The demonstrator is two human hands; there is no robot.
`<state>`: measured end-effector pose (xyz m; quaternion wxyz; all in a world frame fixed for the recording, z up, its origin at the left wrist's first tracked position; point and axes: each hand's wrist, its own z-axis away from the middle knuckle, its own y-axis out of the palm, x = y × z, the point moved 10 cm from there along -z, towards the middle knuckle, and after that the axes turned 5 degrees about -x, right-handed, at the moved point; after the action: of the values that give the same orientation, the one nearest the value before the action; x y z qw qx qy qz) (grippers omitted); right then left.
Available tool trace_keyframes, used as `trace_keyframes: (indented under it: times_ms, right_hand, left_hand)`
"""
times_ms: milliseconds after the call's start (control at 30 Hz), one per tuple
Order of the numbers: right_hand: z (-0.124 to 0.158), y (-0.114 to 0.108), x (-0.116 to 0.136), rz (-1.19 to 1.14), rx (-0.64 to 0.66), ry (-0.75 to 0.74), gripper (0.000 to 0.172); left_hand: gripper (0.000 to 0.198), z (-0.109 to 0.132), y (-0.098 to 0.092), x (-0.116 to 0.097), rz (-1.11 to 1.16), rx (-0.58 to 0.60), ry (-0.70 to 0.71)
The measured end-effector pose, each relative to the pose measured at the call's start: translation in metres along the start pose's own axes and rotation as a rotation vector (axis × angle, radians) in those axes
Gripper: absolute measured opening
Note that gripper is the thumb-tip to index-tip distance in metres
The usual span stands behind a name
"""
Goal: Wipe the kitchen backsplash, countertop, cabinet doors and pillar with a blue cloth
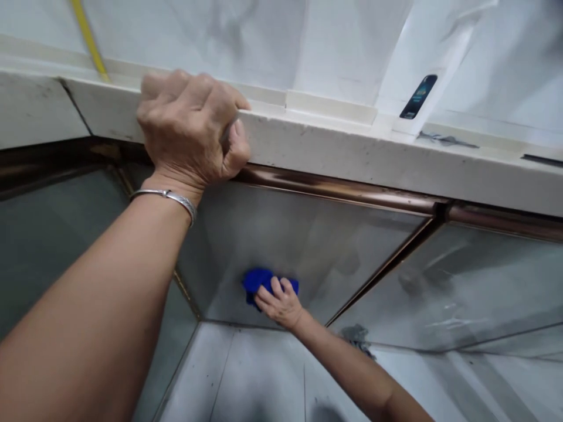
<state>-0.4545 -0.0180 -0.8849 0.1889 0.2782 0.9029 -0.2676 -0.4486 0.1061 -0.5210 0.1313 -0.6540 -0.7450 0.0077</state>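
My left hand [191, 123], with a silver bangle at the wrist, is closed over the front edge of a white countertop [316, 140]. Lower down, my right hand [281, 302] presses a bunched blue cloth [258, 280] against a grey cabinet door panel [281, 228], near its bottom. Part of the cloth is hidden under my fingers. The right arm comes in from the lower right.
Bronze-coloured metal trim [343, 190] runs below the counter and between the panels. A white object with a dark label [420, 97] stands on the counter, and a yellow strip [90, 41] is at upper left. White floor tiles [259, 363] lie below.
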Motion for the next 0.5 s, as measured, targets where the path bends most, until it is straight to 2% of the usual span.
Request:
trace_keyframes:
  times_ms: [67, 100, 167, 233, 267, 333, 433, 500]
  right_hand:
    - [0.058, 0.021, 0.018, -0.086, 0.206, -0.050, 0.013]
    - [0.086, 0.024, 0.023, -0.144, 0.295, -0.087, 0.011]
    - [0.125, 0.013, 0.016, -0.232, 0.384, -0.119, 0.011]
    - [0.135, -0.012, -0.011, -0.234, 0.370, -0.091, 0.015]
    - [0.128, -0.026, -0.029, -0.204, 0.338, -0.063, 0.020]
    - [0.097, -0.056, -0.071, -0.115, 0.250, 0.009, 0.029]
    - [0.026, -0.098, -0.133, 0.015, 0.030, 0.166, 0.035]
    - [-0.019, -0.118, -0.162, 0.079, -0.119, 0.295, 0.041]
  left_hand:
    - [0.051, 0.001, 0.003, 0.001, 0.016, 0.054, -0.011]
    - [0.050, 0.002, 0.003, 0.001, 0.006, 0.059, -0.015]
    - [0.049, 0.003, 0.002, -0.002, -0.010, 0.058, -0.012]
    - [0.049, 0.004, -0.001, -0.005, 0.006, 0.062, -0.002]
    - [0.048, 0.003, -0.002, -0.006, 0.019, 0.080, -0.002]
    - [0.049, 0.002, -0.005, -0.004, 0.062, 0.140, 0.005]
    - [0.050, 0.000, -0.011, 0.006, 0.165, 0.298, 0.062]
    - [0.054, -0.001, -0.015, 0.023, 0.205, 0.411, 0.070]
